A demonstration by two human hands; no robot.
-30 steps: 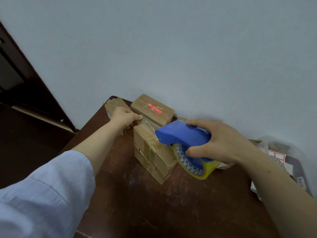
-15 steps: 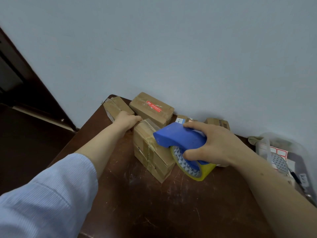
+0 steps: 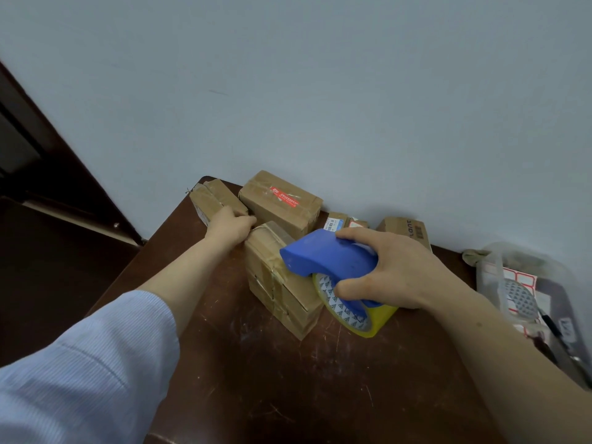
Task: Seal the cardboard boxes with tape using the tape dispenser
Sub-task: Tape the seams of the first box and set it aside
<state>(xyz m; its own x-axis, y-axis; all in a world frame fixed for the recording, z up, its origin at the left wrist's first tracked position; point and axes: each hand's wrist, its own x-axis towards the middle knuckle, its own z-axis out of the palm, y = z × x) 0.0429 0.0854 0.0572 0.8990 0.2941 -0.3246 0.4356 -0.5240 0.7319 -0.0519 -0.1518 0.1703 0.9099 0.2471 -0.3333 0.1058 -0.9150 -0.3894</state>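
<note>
Right hand (image 3: 394,270) grips the blue plastic tape dispenser (image 3: 326,254) atop the taped brown cardboard box (image 3: 282,293); left hand (image 3: 229,227) clutches its far-left end; dark wooden counter (image 3: 288,379) spreads nearer.

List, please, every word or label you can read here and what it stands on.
Red sticker on the rear cardboard box: white print, too blurred.
Right-hand cardboard box: sideways dark letters, perhaps "JUD", unsure.
Blue-and-white label on the small box: too small.
Tape roll core: triangle marks, unreadable.

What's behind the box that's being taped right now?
Behind the box being taped sits a red-labelled box, at the wall. A small box and a printed box show further right, partly covered by the tape dispenser and right hand; their lower parts are hidden.
</note>
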